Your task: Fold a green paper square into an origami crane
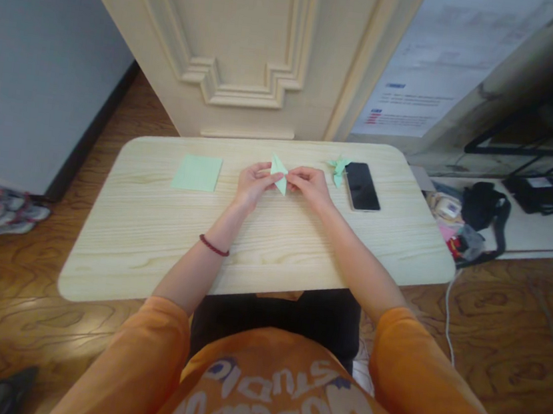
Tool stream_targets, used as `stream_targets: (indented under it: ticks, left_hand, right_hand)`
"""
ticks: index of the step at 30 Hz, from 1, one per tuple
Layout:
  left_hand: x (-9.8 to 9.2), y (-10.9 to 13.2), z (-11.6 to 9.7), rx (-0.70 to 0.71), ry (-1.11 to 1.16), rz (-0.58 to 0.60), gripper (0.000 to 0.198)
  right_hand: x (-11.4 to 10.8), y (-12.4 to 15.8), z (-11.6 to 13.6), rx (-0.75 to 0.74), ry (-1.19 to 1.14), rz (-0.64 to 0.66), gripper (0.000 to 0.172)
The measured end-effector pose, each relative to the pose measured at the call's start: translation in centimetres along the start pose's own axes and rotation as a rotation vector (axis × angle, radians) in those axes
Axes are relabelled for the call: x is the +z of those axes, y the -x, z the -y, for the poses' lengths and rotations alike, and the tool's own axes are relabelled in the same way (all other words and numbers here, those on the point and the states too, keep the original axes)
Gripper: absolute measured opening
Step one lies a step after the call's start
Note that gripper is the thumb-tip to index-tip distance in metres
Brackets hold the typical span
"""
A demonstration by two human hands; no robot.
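Note:
A folded piece of light green paper [279, 175], pointed at top and bottom, is held just above the table between both hands. My left hand [255, 183] pinches its left side, thumb on the front face. At the right corner, the fingertips of my right hand [309, 184] are closed on the paper. Flat on the table to the left lies a square of green paper [197, 172], perhaps a stack. To the right of my right hand rests a folded green paper figure [339, 170], its shape resembling a bird or frog.
A dark-screened smartphone [362, 187] lies beside the folded figure. The pale wood table [151, 239] has rounded corners and stands against a cream panelled door [246, 42]. At right, a low shelf [530, 231] carries a black box and small items; a white cable [449, 315] hangs down.

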State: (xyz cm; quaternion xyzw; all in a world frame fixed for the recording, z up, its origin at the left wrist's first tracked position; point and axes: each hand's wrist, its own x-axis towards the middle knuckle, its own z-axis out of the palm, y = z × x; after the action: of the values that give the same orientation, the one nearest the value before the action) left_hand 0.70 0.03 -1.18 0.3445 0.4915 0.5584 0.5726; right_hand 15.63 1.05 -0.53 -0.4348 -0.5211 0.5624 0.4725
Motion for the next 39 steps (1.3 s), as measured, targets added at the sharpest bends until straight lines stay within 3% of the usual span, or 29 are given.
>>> stream_targets:
  ticks: [5, 15, 25, 28, 34, 39]
  left_hand:
    - [-0.1, 0.0, -0.1, 0.004, -0.054, 0.000, 0.048]
    - [0.9, 0.1, 1.0, 0.265, -0.001, -0.188, 0.042]
    - [-0.2, -1.2, 0.9, 0.208, 0.263, -0.336, 0.044]
    - [-0.7, -1.3, 0.7, 0.169, 0.290, -0.297, 0.043]
    - [-0.3, -0.6, 0.6, 0.057, 0.147, -0.092, 0.047]
    - [0.1, 0.0, 0.4, 0.046, 0.018, -0.053, 0.044]
  right_hand:
    - [-0.2, 0.1, 0.1, -0.007, -0.001, 0.020, 0.020]
    - [1.4, 0.3, -0.6, 0.148, -0.251, -0.038, 0.014]
    - [1.5, 0.7, -0.7, 0.183, -0.135, 0.081, 0.009]
    - [1.3, 0.5, -0.9, 0.156, -0.112, 0.054, 0.012]
    - [0.5, -0.3, -0.9, 0.022, -0.176, -0.071, 0.023]
    - [0.2, -0.4, -0.7, 0.021, -0.172, -0.070, 0.028]
